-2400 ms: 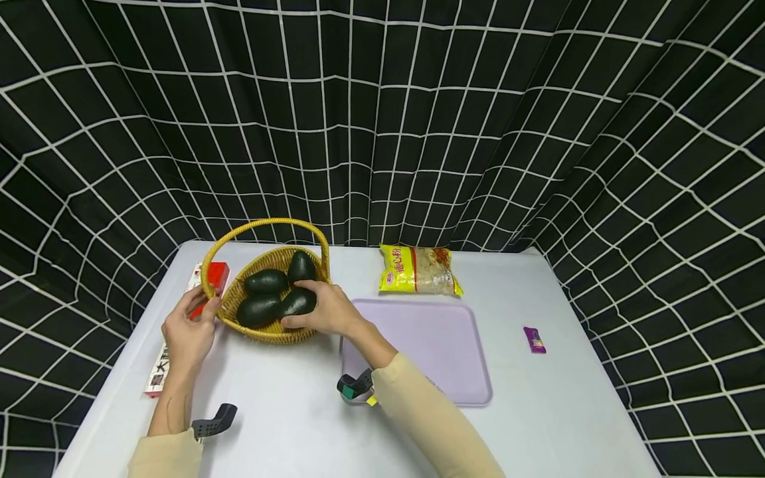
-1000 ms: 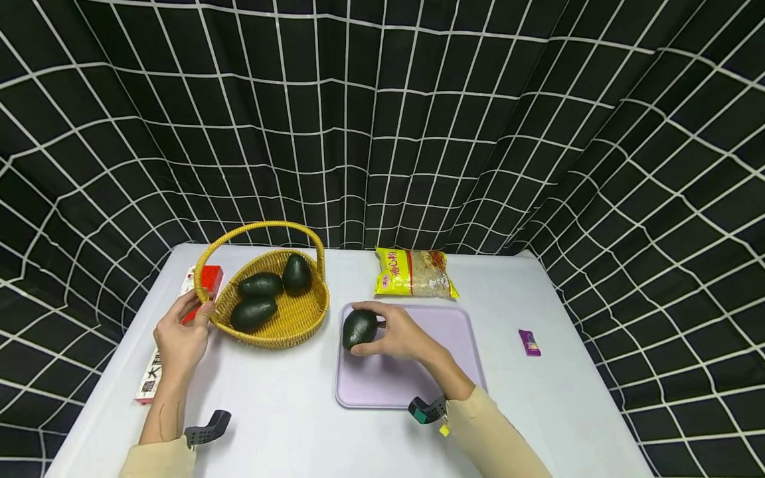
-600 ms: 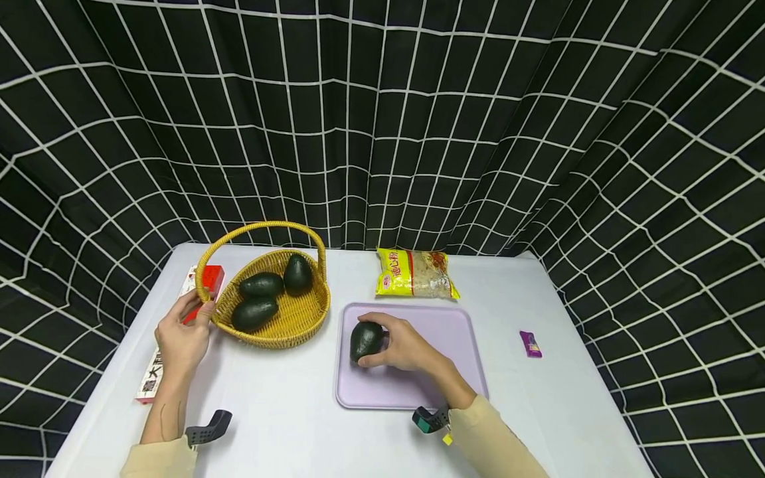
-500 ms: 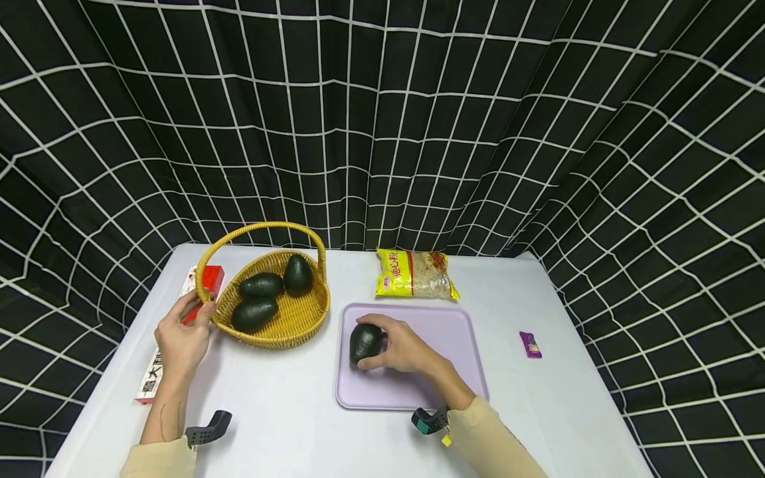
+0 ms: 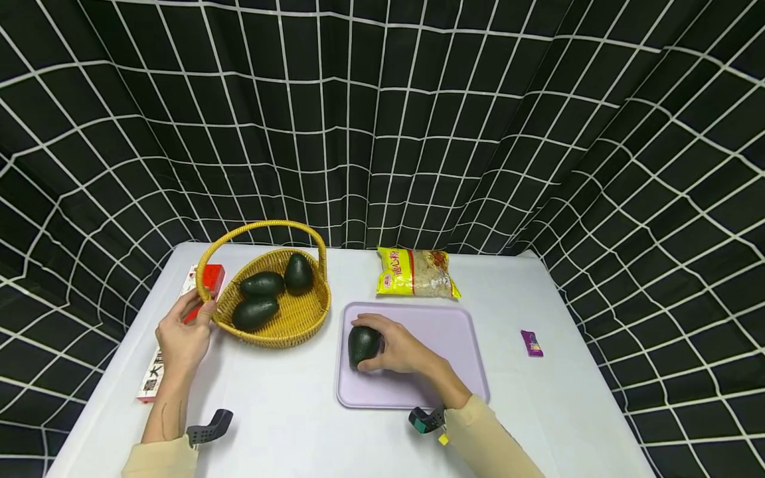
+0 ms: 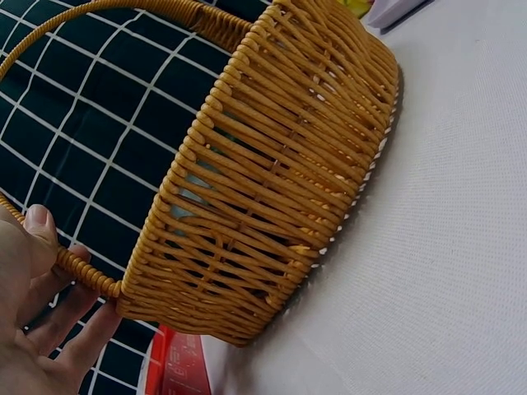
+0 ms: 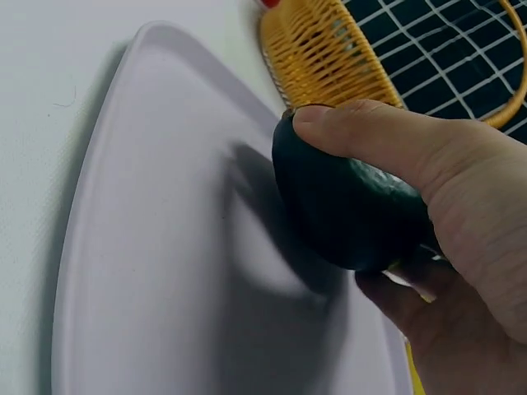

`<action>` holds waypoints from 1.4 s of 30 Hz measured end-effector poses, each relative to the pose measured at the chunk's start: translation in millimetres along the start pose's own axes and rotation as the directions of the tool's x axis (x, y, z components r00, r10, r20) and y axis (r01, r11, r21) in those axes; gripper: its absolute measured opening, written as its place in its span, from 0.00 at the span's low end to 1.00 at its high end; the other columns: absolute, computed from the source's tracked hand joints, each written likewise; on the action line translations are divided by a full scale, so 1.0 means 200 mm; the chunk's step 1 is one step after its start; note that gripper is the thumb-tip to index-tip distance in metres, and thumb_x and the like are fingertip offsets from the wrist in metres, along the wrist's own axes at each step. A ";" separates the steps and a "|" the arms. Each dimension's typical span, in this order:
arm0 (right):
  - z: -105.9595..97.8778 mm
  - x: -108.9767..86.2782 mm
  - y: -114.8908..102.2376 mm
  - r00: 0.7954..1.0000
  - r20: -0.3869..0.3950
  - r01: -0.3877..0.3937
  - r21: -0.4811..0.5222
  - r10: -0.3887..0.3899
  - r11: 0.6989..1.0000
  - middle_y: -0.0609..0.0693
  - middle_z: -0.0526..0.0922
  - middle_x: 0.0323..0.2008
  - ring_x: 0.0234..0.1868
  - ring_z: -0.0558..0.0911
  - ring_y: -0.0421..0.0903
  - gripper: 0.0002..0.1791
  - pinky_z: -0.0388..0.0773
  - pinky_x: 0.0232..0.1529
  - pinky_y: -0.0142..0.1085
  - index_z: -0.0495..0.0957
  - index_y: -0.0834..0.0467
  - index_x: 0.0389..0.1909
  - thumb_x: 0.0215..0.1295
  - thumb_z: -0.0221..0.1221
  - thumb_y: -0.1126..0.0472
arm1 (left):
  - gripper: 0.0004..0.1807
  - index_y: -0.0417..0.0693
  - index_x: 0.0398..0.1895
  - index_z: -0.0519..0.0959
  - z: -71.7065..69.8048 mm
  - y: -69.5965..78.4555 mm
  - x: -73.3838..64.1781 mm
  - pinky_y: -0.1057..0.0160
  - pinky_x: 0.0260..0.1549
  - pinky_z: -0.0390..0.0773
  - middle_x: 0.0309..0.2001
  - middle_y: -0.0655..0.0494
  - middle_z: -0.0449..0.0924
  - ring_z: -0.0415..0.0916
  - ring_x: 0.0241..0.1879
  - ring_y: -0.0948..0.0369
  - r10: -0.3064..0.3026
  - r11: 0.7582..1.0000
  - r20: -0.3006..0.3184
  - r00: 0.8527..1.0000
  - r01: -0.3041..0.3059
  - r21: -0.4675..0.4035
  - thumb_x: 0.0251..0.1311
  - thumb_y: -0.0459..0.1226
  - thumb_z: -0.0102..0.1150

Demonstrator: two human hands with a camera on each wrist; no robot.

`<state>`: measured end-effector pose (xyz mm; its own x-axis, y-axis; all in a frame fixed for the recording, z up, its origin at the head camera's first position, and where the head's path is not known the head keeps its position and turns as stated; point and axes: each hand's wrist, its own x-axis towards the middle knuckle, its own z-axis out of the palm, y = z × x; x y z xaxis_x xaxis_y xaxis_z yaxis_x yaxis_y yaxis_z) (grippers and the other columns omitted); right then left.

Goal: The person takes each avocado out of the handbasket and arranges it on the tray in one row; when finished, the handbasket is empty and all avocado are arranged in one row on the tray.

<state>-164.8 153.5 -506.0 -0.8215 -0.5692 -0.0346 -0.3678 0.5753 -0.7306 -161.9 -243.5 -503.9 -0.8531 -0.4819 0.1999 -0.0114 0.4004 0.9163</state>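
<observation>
My left hand (image 5: 185, 335) pinches the handle of a yellow wicker basket (image 5: 301, 315) at its left base, thumb in front and fingers behind, as the left wrist view shows. Inside the basket lie three dark green avocados (image 5: 255, 313), grouped at its left and back. My right hand (image 5: 397, 345) grips another avocado (image 5: 363, 345) between thumb and fingers, over the left part of a lilac tray (image 5: 442, 372). In the right wrist view that avocado (image 7: 346, 202) casts a shadow on the tray floor just beneath it.
Behind the tray lies a yellow-and-clear food bag (image 5: 417, 272). A small purple packet (image 5: 531, 343) is on the white table at right. A long red and white box (image 5: 152, 372) lies left of the basket, partly behind my left arm. A black gridded curtain (image 5: 370, 133) surrounds the table.
My right hand took an avocado out of the basket and carried it right, over the tray. In the last half second it has barely moved. The left hand keeps hold of the basket handle.
</observation>
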 end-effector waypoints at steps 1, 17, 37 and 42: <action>0.00 0.00 0.00 1.000 0.005 -0.001 -0.004 0.001 1.000 0.57 0.69 0.76 0.74 0.71 0.57 0.44 0.70 0.72 0.57 0.73 0.52 0.72 0.53 0.80 0.56 | 0.23 0.44 0.67 0.80 0.00 0.00 0.00 0.87 0.39 0.75 0.60 0.40 0.85 0.74 0.42 0.86 0.000 1.000 -0.001 1.000 0.000 -0.003 0.70 0.38 0.66; 0.04 -0.01 0.00 0.998 -0.058 0.022 0.005 -0.022 1.000 0.61 0.70 0.74 0.72 0.72 0.59 0.40 0.71 0.69 0.59 0.76 0.51 0.71 0.56 0.78 0.53 | 0.22 0.44 0.66 0.81 0.01 0.01 0.00 0.87 0.40 0.74 0.59 0.38 0.84 0.74 0.42 0.86 0.013 1.000 -0.002 1.000 -0.013 -0.022 0.70 0.37 0.66; 0.04 0.02 0.02 1.000 -0.024 0.011 0.018 -0.011 1.000 0.58 0.65 0.78 0.77 0.66 0.60 0.43 0.65 0.75 0.60 0.72 0.48 0.74 0.58 0.77 0.48 | 0.23 0.44 0.66 0.80 0.00 0.00 0.00 0.88 0.39 0.73 0.60 0.40 0.84 0.74 0.43 0.85 0.005 1.000 -0.002 1.000 -0.005 -0.011 0.71 0.38 0.66; 0.05 0.02 0.02 0.999 -0.033 0.026 0.031 -0.025 0.999 0.58 0.67 0.77 0.77 0.66 0.58 0.41 0.63 0.76 0.59 0.73 0.45 0.74 0.59 0.76 0.49 | 0.23 0.44 0.66 0.80 0.00 0.00 -0.01 0.87 0.40 0.74 0.60 0.39 0.84 0.75 0.43 0.84 0.003 1.000 -0.001 1.000 -0.003 -0.009 0.71 0.39 0.66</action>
<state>-165.4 147.5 -515.4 -0.8257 -0.5641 0.0062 -0.3757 0.5417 -0.7519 -161.2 -242.5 -504.4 -0.8524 -0.4817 0.2033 -0.0038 0.3945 0.9189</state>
